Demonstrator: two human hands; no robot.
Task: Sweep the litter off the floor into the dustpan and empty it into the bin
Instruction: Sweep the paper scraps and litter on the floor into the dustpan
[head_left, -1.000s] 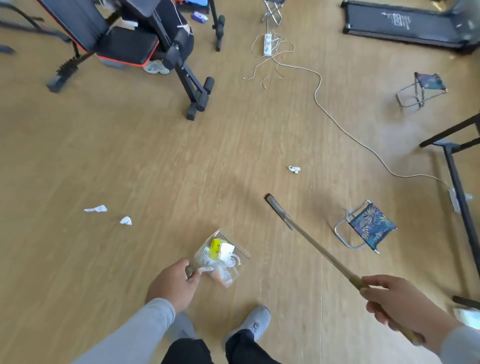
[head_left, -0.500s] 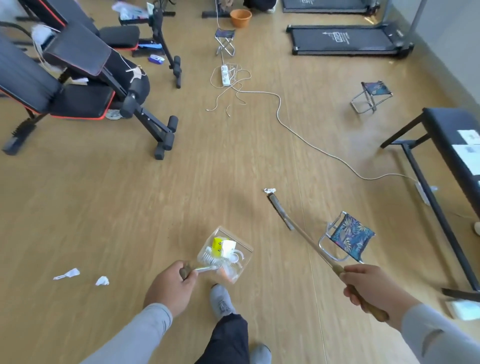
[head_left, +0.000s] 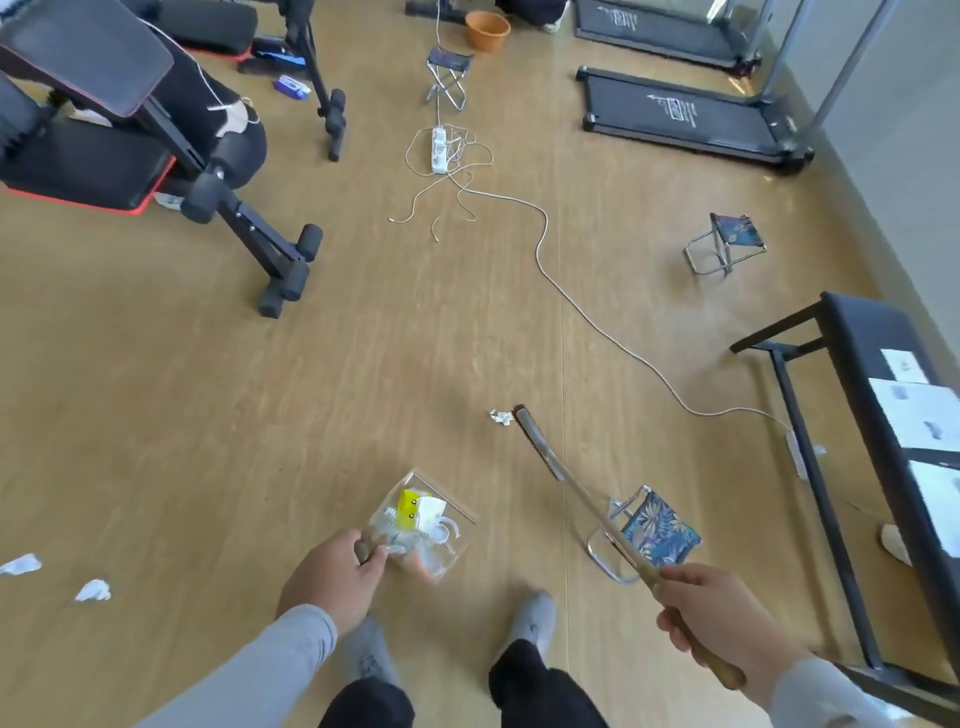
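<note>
Long wooden-handled broom's head (head_left: 537, 439) swung forward, now just beside crumpled white paper scrap (head_left: 501, 417); a second ago well short. Right grey shoe (head_left: 530, 618) stepped level with left.

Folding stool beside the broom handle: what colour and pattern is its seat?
The folding stool seat is dark blue with a leafy print, seen in the head view.

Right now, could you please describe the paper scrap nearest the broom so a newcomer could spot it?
Follow the broom down from the right hand to its head on the wooden floor. The crumpled white scrap lies just left of that tip, alone, unlike the two scraps far left.
</note>
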